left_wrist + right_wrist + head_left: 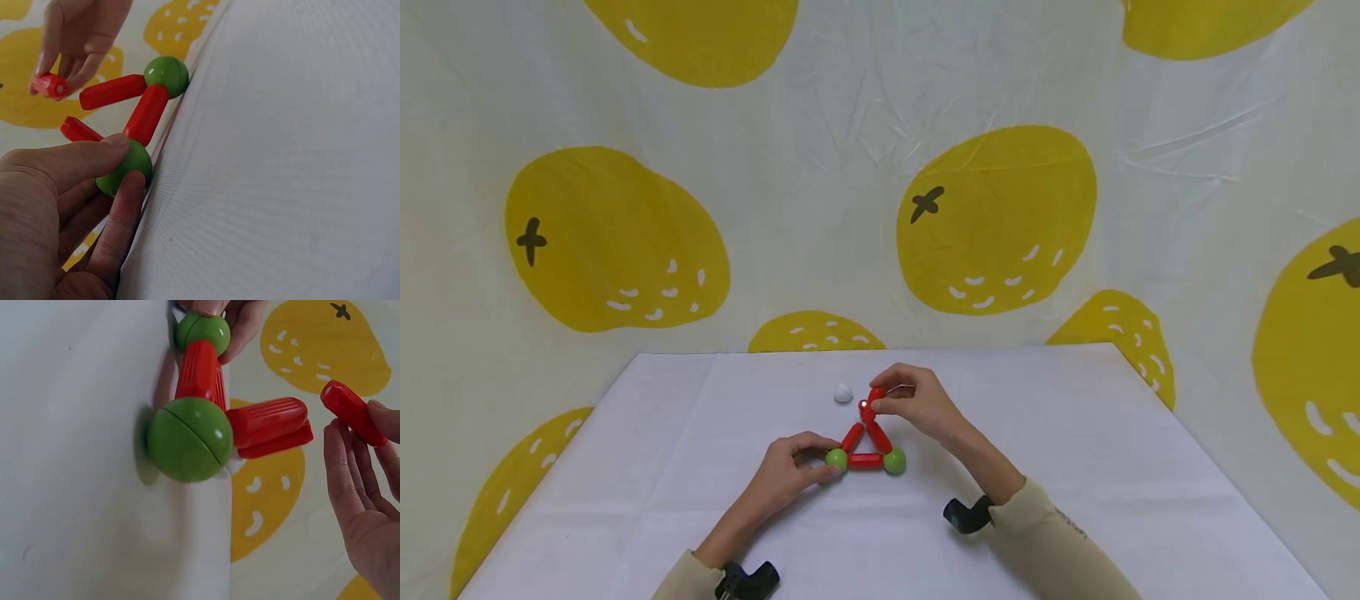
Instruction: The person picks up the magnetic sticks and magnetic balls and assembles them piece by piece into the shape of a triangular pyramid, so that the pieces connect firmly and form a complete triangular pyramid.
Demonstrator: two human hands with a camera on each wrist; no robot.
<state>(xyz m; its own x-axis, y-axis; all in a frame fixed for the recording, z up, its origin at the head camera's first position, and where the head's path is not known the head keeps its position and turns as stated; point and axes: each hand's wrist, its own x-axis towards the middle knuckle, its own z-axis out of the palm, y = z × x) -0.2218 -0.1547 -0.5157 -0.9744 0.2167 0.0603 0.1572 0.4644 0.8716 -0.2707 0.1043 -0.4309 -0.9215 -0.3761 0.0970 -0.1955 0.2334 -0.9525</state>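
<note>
On the white table stands a small structure of green balls and red ridged rods. One red rod point(866, 461) joins the left green ball point(837, 459) to the right green ball point(894, 461). From each ball another rod slants up, free-ended in the left wrist view. My left hand point(792, 468) pinches the left ball point(134, 164) between thumb and fingers. Above the structure, my right hand point(919, 403) holds a separate red rod point(353, 412) between thumb and fingertips. A pale magnet dot shows on that rod's end point(60, 89). It stays apart from the slanting rods in both wrist views.
A white ball point(843, 392) sits on the table point(760, 383) behind the structure, left of my right hand. Beyond the table's back edge hangs a white cloth point(820, 208) printed with yellow fruit. Dark wrist cameras point(967, 516) stick out by both sleeves.
</note>
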